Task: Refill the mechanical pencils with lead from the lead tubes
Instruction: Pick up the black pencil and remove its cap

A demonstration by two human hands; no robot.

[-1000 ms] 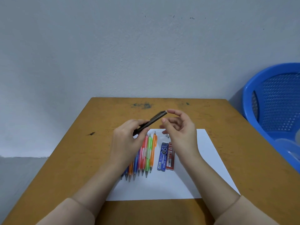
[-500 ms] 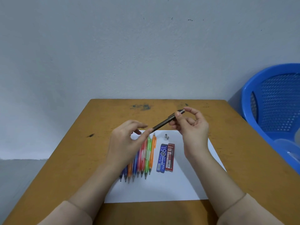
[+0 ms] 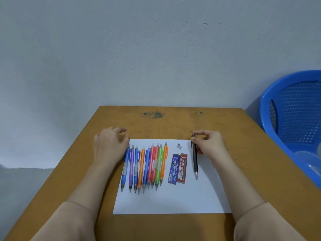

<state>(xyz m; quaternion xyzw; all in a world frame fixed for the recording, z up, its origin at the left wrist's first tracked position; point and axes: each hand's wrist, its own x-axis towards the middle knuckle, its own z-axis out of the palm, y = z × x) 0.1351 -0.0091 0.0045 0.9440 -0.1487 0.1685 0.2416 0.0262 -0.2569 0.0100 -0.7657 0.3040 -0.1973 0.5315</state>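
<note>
Pale grey wall (image 3: 156,58) rises behind a worn yellow-brown table (image 3: 243,153), on which a white sheet of paper (image 3: 173,200) carries everything for the job. A blue mesh basket (image 3: 295,110) stands off beyond the right hand's knuckles.

The right hand (image 3: 209,145) has its thumb and forefinger pinched on the clip end of a dark pencil (image 3: 194,159), which lies flat on the sheet and runs from those fingertips back toward the person, tip nearest the body. Just left of those fingertips sit two small grey pieces (image 3: 178,146), probably caps or erasers; too small to be sure. Below them, beside the dark pencil, lie the blue lead tube (image 3: 174,169) and the red lead tube (image 3: 182,168), touching side by side.

The left hand (image 3: 111,143) holds nothing; its fingers are loosely curled at the sheet's far left corner. Right under its fingertips begins the row of coloured pencils (image 3: 147,167), packed barrel to barrel. Whether a finger touches the nearest blue one cannot be told.

These pencils look light, stiff plastic, likely to roll if nudged, so one is best lifted by the rubbery grip sleeve or mid-barrel between thumb and two fingers. The tubes are small and smooth; they want a firm pinch on the flat faces. The leads inside will snap easily, so they should be slid out gently rather than squeezed.
</note>
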